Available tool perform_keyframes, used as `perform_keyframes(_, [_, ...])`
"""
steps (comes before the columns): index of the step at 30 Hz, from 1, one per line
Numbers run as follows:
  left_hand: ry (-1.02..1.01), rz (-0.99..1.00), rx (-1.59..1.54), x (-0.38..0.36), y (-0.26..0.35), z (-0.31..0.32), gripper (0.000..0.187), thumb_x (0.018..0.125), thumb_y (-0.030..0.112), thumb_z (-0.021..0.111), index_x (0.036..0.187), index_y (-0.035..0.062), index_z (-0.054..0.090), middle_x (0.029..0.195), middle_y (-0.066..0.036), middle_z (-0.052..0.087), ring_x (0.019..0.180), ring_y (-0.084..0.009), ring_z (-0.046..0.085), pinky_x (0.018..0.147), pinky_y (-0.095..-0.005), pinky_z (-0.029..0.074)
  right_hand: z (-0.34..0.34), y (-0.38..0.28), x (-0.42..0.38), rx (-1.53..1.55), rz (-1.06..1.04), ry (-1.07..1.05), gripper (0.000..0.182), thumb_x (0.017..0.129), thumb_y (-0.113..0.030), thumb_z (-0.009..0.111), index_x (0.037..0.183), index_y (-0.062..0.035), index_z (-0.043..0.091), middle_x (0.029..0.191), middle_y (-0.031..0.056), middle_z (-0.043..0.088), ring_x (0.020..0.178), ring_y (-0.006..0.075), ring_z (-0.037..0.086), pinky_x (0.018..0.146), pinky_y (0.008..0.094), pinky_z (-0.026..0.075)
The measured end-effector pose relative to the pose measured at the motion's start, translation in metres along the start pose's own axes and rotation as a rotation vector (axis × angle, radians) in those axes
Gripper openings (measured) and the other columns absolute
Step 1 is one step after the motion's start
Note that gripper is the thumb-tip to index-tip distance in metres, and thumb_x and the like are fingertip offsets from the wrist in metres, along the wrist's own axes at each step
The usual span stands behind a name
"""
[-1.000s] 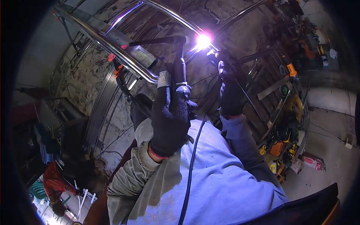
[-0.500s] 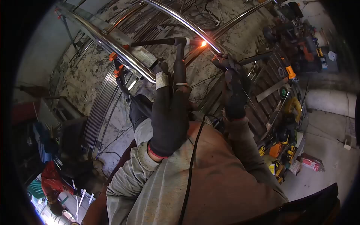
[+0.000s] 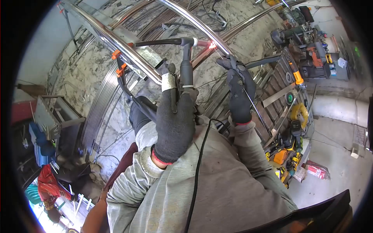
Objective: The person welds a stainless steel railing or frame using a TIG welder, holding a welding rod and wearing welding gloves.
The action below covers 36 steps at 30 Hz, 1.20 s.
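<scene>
My left hand [image 3: 175,124], in a black knit glove, is closed around the handle of a welding torch [image 3: 186,66]. The torch head points right at a polished steel tube [image 3: 194,23], where a small spot [image 3: 212,46] still glows orange. A black cable [image 3: 198,171] runs from the torch down over my grey sweatshirt. My right hand [image 3: 239,95], also in a dark glove, pinches a thin filler rod [image 3: 254,108] just below the glowing spot. The rod slants down to the right.
More curved steel tubes [image 3: 116,42] cross the floor, with orange clamps [image 3: 118,64] on them. A stack of thin bars [image 3: 99,112] lies to the left. Power tools and a yellow grinder [image 3: 297,112] crowd a rack on the right. A person in red [image 3: 48,186] crouches at lower left.
The bright welding arc has gone out and only a small orange glow remains at the joint. Both hands stay on the torch and the rod, shifted slightly.
</scene>
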<state>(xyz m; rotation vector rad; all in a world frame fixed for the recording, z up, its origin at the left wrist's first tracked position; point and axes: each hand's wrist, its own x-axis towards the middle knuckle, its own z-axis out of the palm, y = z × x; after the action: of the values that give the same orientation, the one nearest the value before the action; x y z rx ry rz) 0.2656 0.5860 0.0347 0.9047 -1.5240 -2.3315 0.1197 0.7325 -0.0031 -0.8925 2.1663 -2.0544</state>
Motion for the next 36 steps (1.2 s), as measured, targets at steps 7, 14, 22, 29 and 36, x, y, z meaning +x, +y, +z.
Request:
perform_keyframes(7, [-0.050, -0.068, 0.055, 0.003, 0.005, 0.000, 0.057, 0.112, 0.019, 0.057, 0.162, 0.0016, 0.038, 0.110, -0.010, 0.069, 0.072, -0.0099, 0.069, 0.051, -0.0230, 0.055, 0.004, -0.004, 0.008, -0.206, -0.164, -0.001, 0.023, 0.108, -0.002, 0.061, 0.128, 0.0026, 0.071, 0.122, 0.0137, 0.078, 0.112, 0.0184, 0.072, 0.093, 0.0346, 0.056])
perform_keyframes(14, [-0.053, -0.037, 0.008, 0.003, -0.001, -0.001, 0.058, 0.112, 0.020, 0.058, 0.164, 0.0041, 0.037, 0.110, -0.010, 0.070, 0.072, -0.0096, 0.069, 0.051, -0.0228, 0.056, 0.010, -0.006, 0.002, -0.356, -0.034, 0.026, 0.040, 0.112, -0.015, 0.055, 0.146, 0.0052, 0.063, 0.129, 0.0117, 0.077, 0.116, 0.0172, 0.068, 0.104, 0.0348, 0.051])
perform_keyframes(22, [-0.067, 0.257, 0.289, 0.007, -0.019, -0.004, 0.062, 0.111, 0.022, 0.058, 0.165, 0.0024, 0.033, 0.111, -0.010, 0.069, 0.071, -0.0098, 0.068, 0.052, -0.0235, 0.057, 0.015, -0.015, 0.003, -0.383, 0.030, 0.058, 0.039, 0.112, -0.014, 0.057, 0.144, 0.0052, 0.065, 0.128, 0.0130, 0.078, 0.118, 0.0185, 0.069, 0.108, 0.0378, 0.051])
perform_keyframes(29, [-0.098, 0.295, 0.266, 0.007, -0.027, -0.006, 0.060, 0.111, 0.020, 0.056, 0.164, 0.0032, 0.034, 0.109, -0.009, 0.067, 0.071, -0.0099, 0.068, 0.051, -0.0234, 0.056, 0.011, -0.014, 0.002, -0.348, 0.008, 0.033, 0.036, 0.111, -0.015, 0.058, 0.141, 0.0043, 0.067, 0.127, 0.0123, 0.078, 0.114, 0.0169, 0.069, 0.104, 0.0359, 0.052])
perform_keyframes(36, [-0.092, 0.307, 0.326, 0.014, -0.048, -0.010, 0.059, 0.112, 0.022, 0.057, 0.164, 0.0038, 0.036, 0.109, -0.008, 0.067, 0.071, -0.0102, 0.070, 0.049, -0.0230, 0.057, 0.010, -0.004, 0.004, -0.373, -0.067, 0.041, 0.039, 0.111, -0.013, 0.060, 0.145, 0.0046, 0.064, 0.127, 0.0119, 0.079, 0.109, 0.0139, 0.067, 0.096, 0.0326, 0.053])
